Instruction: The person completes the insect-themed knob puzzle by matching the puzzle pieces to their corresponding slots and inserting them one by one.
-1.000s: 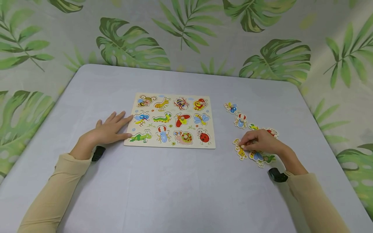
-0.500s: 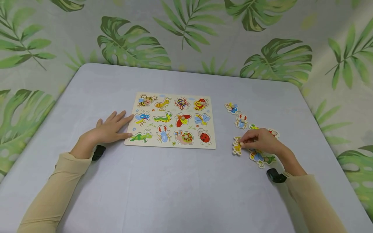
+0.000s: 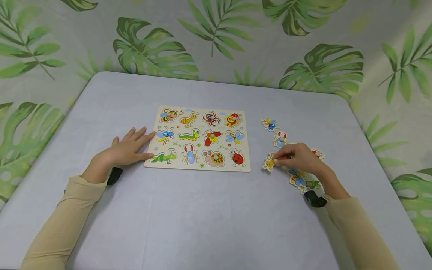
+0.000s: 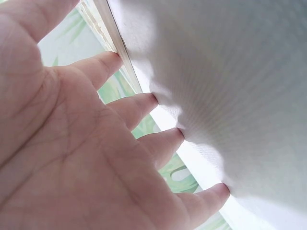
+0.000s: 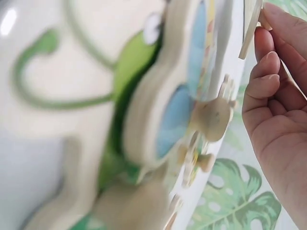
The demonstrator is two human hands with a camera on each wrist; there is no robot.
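Note:
Pinched by its knob in my right hand [image 3: 300, 159] is a yellow insect puzzle piece [image 3: 269, 163], tilted and right of the wooden puzzle board [image 3: 226, 168]. In the right wrist view only the edge of that piece [image 5: 252, 31] shows at the fingertips. My left hand [image 3: 125, 150] lies spread, with its thumb and a finger touching the board's left edge. The left wrist view has the palm [image 4: 96, 139] with fingers straight and fingertips on the cloth. Knobbed pieces, such as the snail [image 3: 214, 159] and spider [image 3: 211, 119], sit in the board.
Loose pieces lie right of the board: a blue-winged insect [image 3: 270, 125], a stag beetle [image 3: 281, 139], a ladybird [image 3: 317, 153], a striped bee [image 3: 297, 180] and a green grasshopper [image 3: 314, 184]. Some overlap below my right hand. A white cloth [image 3: 202, 225] covers the table.
My right hand has lifted the yellow insect piece from beside the pile, turned it, and shifted slightly left and away from me. My left hand stays in place.

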